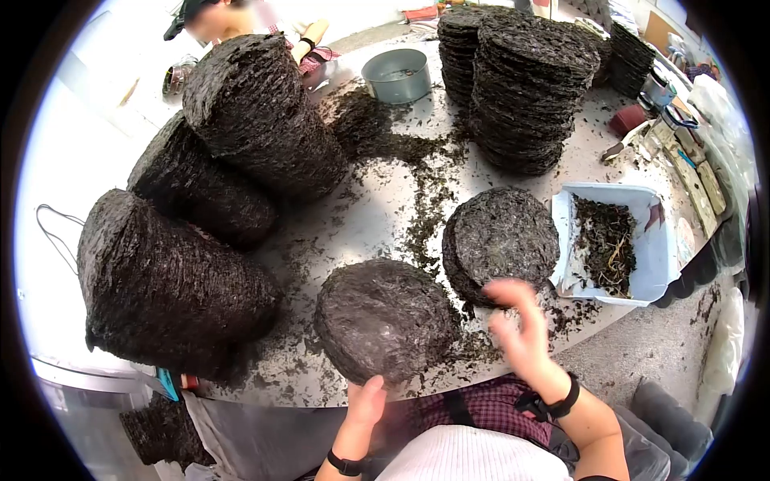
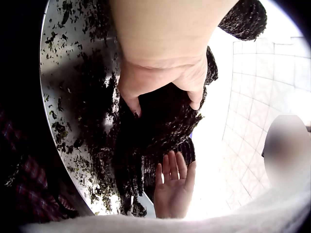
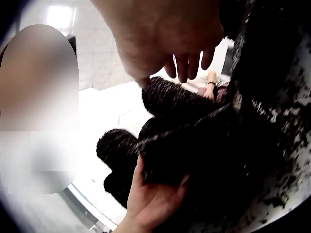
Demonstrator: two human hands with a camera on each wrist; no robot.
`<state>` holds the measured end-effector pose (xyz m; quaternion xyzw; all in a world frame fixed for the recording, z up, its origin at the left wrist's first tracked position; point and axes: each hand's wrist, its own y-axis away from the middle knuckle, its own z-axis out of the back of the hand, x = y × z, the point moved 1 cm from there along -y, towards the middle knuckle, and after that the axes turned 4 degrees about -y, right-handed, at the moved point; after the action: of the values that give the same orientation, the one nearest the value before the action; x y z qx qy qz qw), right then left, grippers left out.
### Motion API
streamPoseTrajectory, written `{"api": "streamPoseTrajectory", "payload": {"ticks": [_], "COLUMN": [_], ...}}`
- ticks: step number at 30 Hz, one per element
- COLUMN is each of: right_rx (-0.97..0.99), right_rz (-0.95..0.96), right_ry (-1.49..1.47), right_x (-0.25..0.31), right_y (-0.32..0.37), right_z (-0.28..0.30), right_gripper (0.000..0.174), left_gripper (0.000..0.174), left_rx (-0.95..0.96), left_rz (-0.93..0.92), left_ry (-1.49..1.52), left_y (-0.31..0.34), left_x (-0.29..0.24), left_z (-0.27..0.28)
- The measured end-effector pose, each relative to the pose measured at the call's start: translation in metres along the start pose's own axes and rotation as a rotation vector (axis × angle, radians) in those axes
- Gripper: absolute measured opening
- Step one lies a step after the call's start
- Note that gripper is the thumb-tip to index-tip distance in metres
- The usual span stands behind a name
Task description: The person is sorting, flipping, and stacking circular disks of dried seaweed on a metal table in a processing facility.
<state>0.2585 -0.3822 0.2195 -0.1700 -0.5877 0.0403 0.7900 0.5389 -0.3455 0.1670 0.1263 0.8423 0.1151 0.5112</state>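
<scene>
A round, dark seaweed cake [image 1: 387, 321], looking like pressed dried laver, is near the front edge of the table. My left hand [image 1: 366, 403] grips its near edge, thumb on top and the other fingers hidden beneath. In the left wrist view the left hand [image 2: 160, 77] spans the dark edge between thumb and fingers. My right hand [image 1: 525, 333] hovers over the near edge of a short stack of round seaweed cakes [image 1: 504, 236], blurred, with nothing in it. The right wrist view shows the fingers of the right hand [image 3: 170, 43] extended and loose.
Tall seaweed rolls [image 1: 176, 280] lean at the left. Upright stacks [image 1: 529, 96] stand at the back, near a grey round tin [image 1: 397, 76]. A pale blue bin [image 1: 670, 276] at right contains seaweed scraps. Crumbs litter the table [image 1: 377, 196]. Another person [image 1: 313, 36] is across it.
</scene>
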Motion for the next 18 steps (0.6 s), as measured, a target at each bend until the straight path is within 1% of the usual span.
{"api": "streamPoseTrajectory", "payload": {"ticks": [1, 2, 3, 4, 6, 9, 10, 12, 14, 16, 18], "right_rx": [0.204, 0.356, 0.463, 0.5, 0.446, 0.352, 0.29, 0.26, -0.087, -0.36, -0.448], "right_rz": [0.018, 0.206, 0.219, 0.269, 0.296, 0.123, 0.057, -0.303, -0.335, -0.47, -0.399], "right_ry": [-0.085, 0.049, 0.117, 0.207, 0.185, 0.016, -0.066, -0.131, -0.149, -0.509, -0.586], "right_x": [0.016, 0.03, 0.041, 0.041, 0.027, 0.029, 0.03, 0.031, 0.017, -0.024, -0.02], "right_y": [0.004, 0.002, 0.003, 0.008, 0.015, 0.014, 0.013, 0.007, 0.006, 0.007, -0.013], "right_z": [-0.01, -0.02, -0.028, -0.038, -0.05, -0.044, -0.038, -0.018, -0.002, 0.015, 0.03], "right_gripper": [0.049, 0.061, 0.067, 0.058, 0.043, 0.036, 0.037, 0.029, 0.021, 0.022, 0.034], "left_gripper": [0.071, 0.071, 0.07, 0.07, 0.07, 0.069, 0.069, 0.07, 0.073, 0.071, 0.07], "left_rx": [0.013, 0.026, 0.027, 0.021, 0.016, 0.017, 0.018, 0.022, 0.022, 0.031, 0.033], "left_rz": [0.008, 0.017, 0.012, 0.0, -0.023, 0.007, 0.023, 0.017, 0.01, 0.016, 0.017], "left_ry": [-0.005, -0.01, -0.01, -0.035, -0.076, -0.08, -0.078, -0.058, -0.034, 0.008, 0.015], "left_y": [0.0, 0.0, 0.0, 0.001, 0.0, 0.005, 0.006, 0.007, 0.007, 0.007, 0.007], "left_x": [-0.003, -0.006, -0.008, -0.007, -0.004, -0.011, -0.011, -0.008, -0.009, -0.009, -0.008], "left_z": [-0.004, -0.008, -0.013, -0.012, -0.009, -0.012, -0.012, -0.007, -0.01, -0.01, -0.008]}}
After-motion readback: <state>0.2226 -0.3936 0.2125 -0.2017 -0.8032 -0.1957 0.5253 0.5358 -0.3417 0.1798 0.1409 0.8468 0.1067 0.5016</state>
